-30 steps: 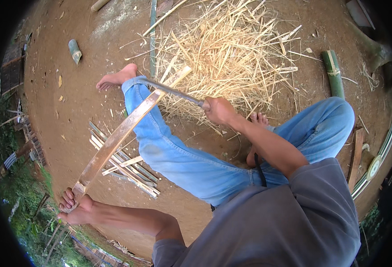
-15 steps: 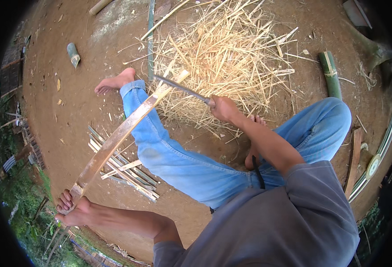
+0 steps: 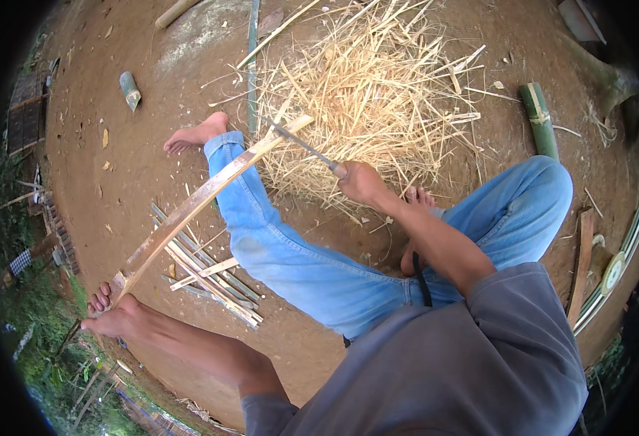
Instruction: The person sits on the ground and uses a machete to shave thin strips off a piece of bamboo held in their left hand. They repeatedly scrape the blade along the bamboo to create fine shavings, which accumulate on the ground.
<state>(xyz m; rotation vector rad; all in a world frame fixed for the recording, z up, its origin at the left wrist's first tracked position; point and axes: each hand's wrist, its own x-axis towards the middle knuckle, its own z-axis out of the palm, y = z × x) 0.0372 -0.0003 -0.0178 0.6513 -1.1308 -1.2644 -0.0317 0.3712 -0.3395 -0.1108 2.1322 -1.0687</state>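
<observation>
Two bare hands at work, person seated on packed dirt ground (image 3: 116, 167). Left hand (image 3: 112, 314): closed around the near end of a long bamboo slat (image 3: 189, 211), fingers wrapped over its edge. The slat runs up and away from this hand, crosses over the left leg in blue jeans (image 3: 276, 247), and ends at the heap of shavings. Right hand (image 3: 363, 183): fist closed on the handle of a knife (image 3: 301, 144). The blade extends up and left from the fist and meets the far end of the slat near its tip; exact contact point hard to resolve.

Just beyond the right hand: large pile of pale bamboo shavings (image 3: 377, 87). Between the two hands, under the slat and beside the left leg: loose bundle of thin split bamboo strips (image 3: 203, 272) lying on the ground. Well right of the right hand: green bamboo section (image 3: 539, 120). Far above the left hand: short green bamboo stub (image 3: 129, 89). Left bare foot (image 3: 196, 134) rests beyond the slat.
</observation>
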